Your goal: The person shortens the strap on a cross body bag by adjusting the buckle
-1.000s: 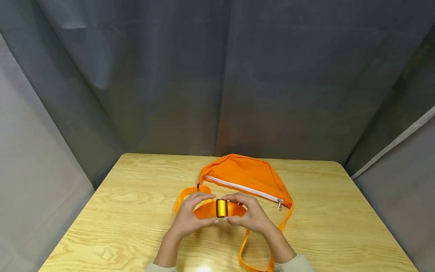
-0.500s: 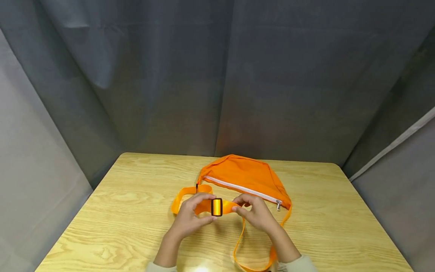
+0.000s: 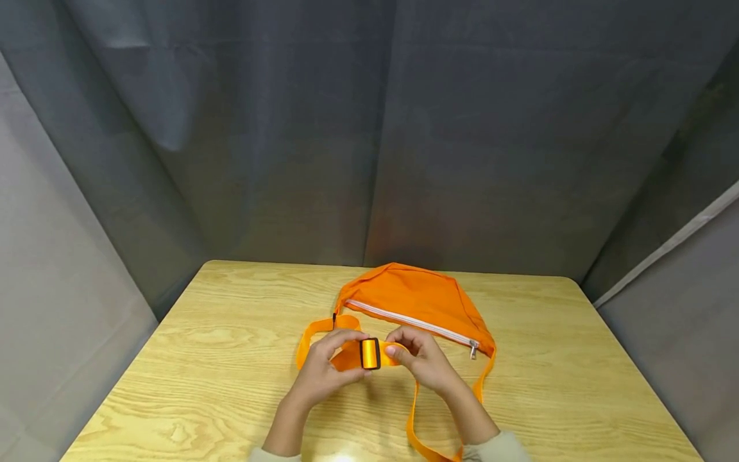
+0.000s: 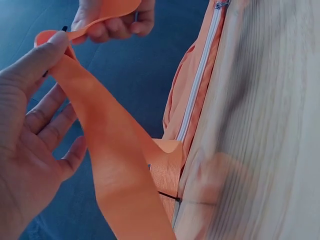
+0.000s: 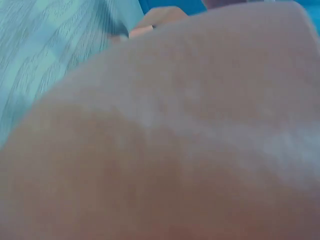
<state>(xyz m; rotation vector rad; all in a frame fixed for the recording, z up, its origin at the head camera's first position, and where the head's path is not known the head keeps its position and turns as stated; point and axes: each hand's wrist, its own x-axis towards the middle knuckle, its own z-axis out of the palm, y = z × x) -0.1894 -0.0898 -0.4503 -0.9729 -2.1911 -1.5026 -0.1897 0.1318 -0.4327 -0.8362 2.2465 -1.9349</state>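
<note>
An orange waist bag (image 3: 416, 292) with a white zipper lies near the back of the table. Its orange strap (image 4: 110, 145) runs up into both hands. My left hand (image 3: 324, 366) pinches a black strap-adjuster buckle (image 3: 370, 354) between thumb and fingertip, top and bottom, with the webbing threaded through it. Just right of the buckle, my right hand (image 3: 424, 359) pinches the strap between thumb and fingers. In the left wrist view the other left fingers extend beneath the webbing. The right wrist view is mostly blocked by the hand itself.
The wooden table (image 3: 231, 308) carries the bag, and a strap loop (image 3: 308, 340) lies left of the hands. Another length of strap (image 3: 412, 430) hangs toward the front edge. A dark grey curtain (image 3: 369, 128) stands behind, with lighter panels at the sides.
The right hand shifted from the buckle's right edge onto the strap beside it, first pulling right, then coming back close to the buckle. The left hand keeps its pinch on the buckle, which moved slightly left.
</note>
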